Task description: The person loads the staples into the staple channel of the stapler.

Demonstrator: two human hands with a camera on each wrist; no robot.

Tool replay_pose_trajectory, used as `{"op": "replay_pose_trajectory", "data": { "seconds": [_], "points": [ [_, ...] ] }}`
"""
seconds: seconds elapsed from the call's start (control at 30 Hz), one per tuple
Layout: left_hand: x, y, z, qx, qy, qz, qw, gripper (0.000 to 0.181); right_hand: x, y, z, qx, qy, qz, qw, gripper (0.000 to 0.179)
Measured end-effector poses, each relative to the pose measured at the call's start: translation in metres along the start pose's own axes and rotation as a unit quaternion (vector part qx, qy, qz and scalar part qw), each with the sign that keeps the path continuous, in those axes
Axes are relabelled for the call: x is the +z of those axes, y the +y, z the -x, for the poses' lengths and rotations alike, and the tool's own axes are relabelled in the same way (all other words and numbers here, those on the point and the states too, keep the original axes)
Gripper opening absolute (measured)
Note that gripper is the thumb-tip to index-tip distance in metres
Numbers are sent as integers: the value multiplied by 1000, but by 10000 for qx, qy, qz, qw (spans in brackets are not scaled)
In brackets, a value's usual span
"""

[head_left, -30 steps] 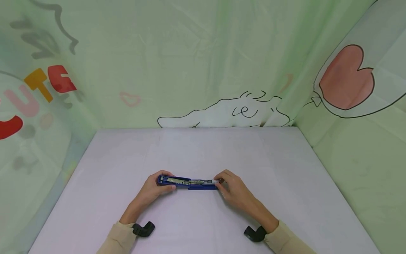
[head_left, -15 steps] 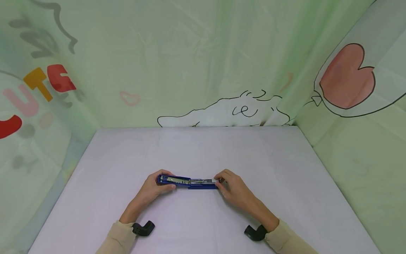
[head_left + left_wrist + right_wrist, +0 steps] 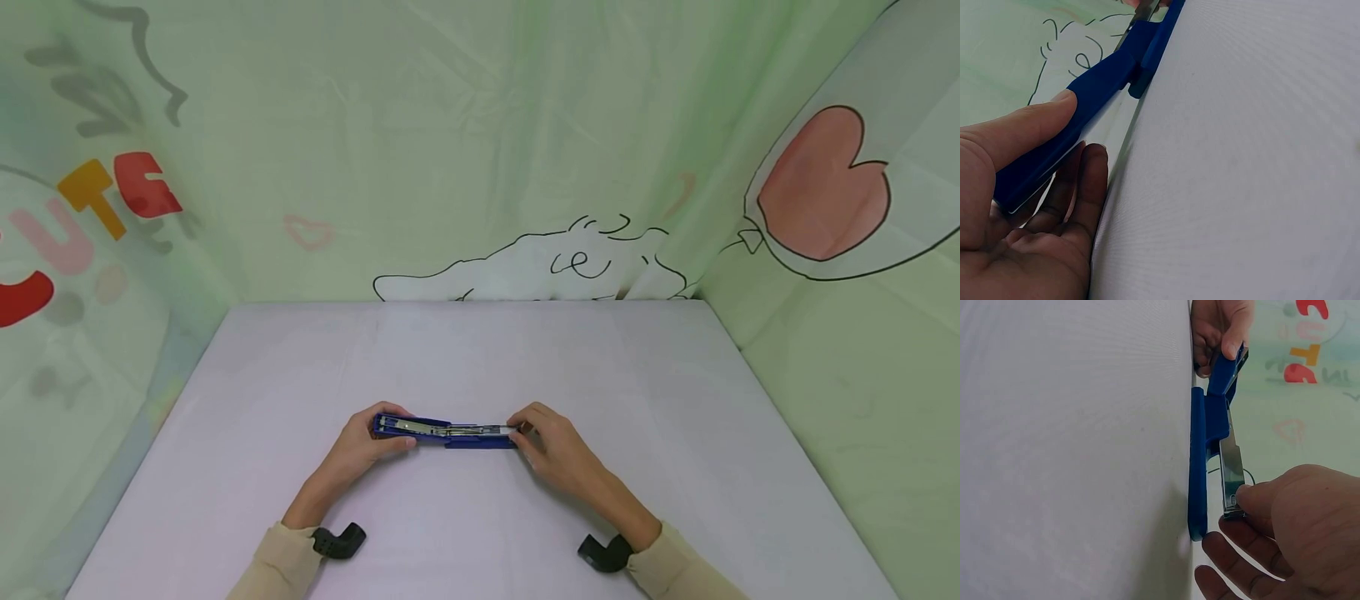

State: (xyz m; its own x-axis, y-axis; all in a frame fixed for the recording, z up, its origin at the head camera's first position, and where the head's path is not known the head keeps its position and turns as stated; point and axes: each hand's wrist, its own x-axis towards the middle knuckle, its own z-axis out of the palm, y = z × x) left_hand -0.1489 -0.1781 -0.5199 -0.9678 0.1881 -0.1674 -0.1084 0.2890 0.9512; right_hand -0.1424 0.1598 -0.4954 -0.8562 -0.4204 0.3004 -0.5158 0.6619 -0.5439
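A blue stapler (image 3: pixel 480 443) lies opened out near the middle of the white table, its cover swung back to the left. My left hand (image 3: pixel 367 442) grips that cover, thumb on the near side and fingers on the far side. In the left wrist view the thumb presses on the blue cover (image 3: pixel 1100 87). At the other end my right hand (image 3: pixel 555 442) pinches the tip of the metal staple magazine (image 3: pixel 1232 475) between thumb and fingers. The right wrist view shows the magazine raised at an angle above the blue base (image 3: pixel 1197 469), which rests along the tabletop.
The white table (image 3: pixel 480 358) spreads around both hands. Pale green printed curtains (image 3: pixel 450 150) stand at the back and on both sides. A black wrist mount (image 3: pixel 340 542) sits on the left wrist, another black mount (image 3: pixel 604 553) on the right.
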Motion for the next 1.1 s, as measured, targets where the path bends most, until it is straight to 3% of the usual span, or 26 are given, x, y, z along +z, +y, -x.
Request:
{"op": "replay_pose_trajectory", "data": {
  "seconds": [1.1],
  "points": [
    [-3, -4, 0, 155, -172, 144, 9996, 48, 1, 6, 5, 110, 120, -230, 9996, 24]
  ]
}}
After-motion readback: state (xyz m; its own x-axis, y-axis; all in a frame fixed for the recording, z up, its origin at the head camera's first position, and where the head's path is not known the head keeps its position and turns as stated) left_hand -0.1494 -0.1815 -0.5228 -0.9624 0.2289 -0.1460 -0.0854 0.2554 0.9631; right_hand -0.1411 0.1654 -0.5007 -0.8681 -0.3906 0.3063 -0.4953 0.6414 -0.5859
